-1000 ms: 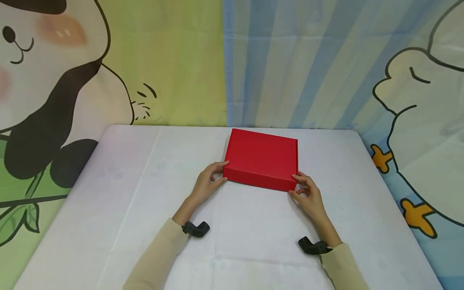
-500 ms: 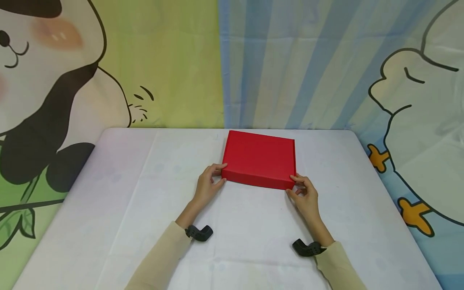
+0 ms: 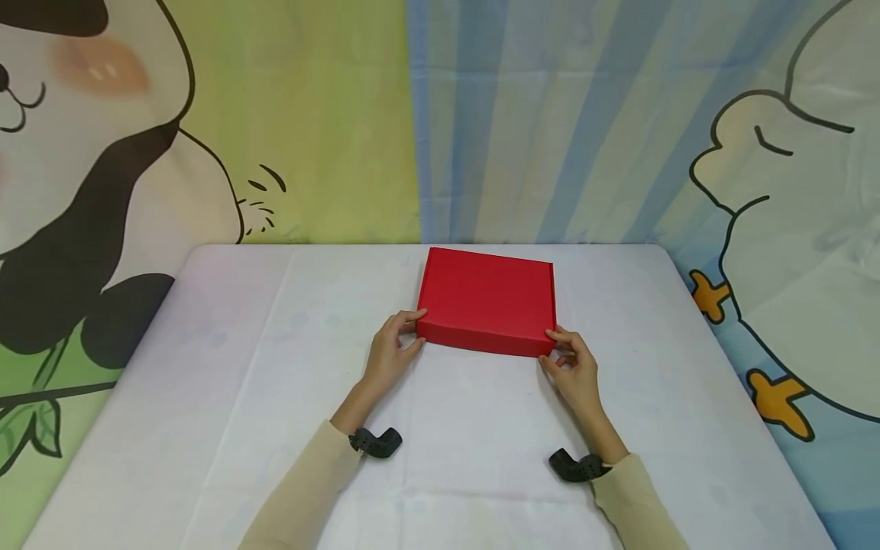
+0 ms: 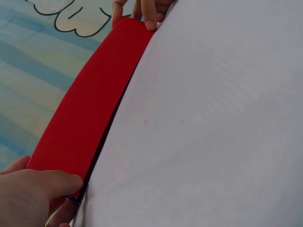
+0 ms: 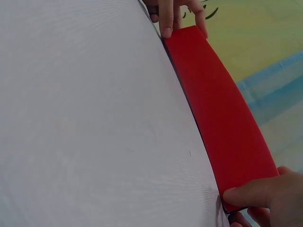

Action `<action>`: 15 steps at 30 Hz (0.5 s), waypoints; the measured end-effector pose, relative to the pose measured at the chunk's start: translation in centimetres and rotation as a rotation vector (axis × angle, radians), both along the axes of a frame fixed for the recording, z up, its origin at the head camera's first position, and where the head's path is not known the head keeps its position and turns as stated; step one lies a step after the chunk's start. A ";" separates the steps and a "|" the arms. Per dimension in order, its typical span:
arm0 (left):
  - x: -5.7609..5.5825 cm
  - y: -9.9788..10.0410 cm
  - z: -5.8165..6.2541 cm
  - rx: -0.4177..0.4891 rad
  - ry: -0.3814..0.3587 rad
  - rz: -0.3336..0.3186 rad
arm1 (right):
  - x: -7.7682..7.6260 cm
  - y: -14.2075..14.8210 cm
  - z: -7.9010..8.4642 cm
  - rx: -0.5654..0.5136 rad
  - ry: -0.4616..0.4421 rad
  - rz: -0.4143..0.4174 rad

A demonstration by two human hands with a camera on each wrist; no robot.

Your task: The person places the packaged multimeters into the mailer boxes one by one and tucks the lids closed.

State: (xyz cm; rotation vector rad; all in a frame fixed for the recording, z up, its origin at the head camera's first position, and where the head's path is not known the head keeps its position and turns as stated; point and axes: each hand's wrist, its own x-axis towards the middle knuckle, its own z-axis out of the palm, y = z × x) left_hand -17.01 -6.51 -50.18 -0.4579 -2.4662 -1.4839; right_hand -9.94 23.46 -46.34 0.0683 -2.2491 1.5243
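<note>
A flat red cardboard box [image 3: 486, 294], lid down, lies on the white table toward its far edge, turned slightly so its right end is nearer. My left hand [image 3: 390, 353] grips the near left corner, with the thumb low on the front side and a finger up at the top edge. At the near right corner my right hand [image 3: 576, 374] holds the box the same way. Both wrist views show the long red front side, with the left thumb [image 4: 64, 182] and the right thumb [image 5: 248, 191] pressed to it. The box's inside is hidden.
A white cloth [image 3: 474, 458] with fold creases covers the table. Behind it hang printed curtains, with a panda [image 3: 158, 191] at the left and a white bird figure [image 3: 811, 267] at the right. Black wrist cameras [image 3: 376, 442] are strapped on both wrists.
The head view has swung slightly to the right. Both hands keep their hold on the box corners, and the near right corner has shifted a little away from me.
</note>
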 end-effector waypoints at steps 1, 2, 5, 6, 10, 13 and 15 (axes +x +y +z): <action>0.0 -0.1 -0.1 -0.001 -0.003 0.000 | -0.1 0.0 0.0 -0.001 -0.002 0.004; -0.1 -0.1 -0.1 -0.001 -0.006 0.000 | -0.1 0.0 0.0 -0.003 -0.004 0.007; -0.2 0.0 -0.4 -0.007 -0.018 0.003 | -0.3 0.1 -0.1 -0.018 -0.005 0.013; -0.3 0.0 -0.5 -0.009 -0.020 0.003 | -0.3 0.2 -0.1 -0.020 -0.005 0.015; -0.4 0.1 -0.5 -0.032 -0.044 -0.023 | -0.2 0.5 -0.3 -0.018 -0.042 0.024; -0.5 -0.1 0.3 -0.064 -0.103 -0.064 | -0.4 1.2 -0.6 0.001 -0.133 0.037; -0.7 -0.3 1.1 -0.086 -0.168 -0.089 | -0.7 1.7 -0.7 0.037 -0.198 0.043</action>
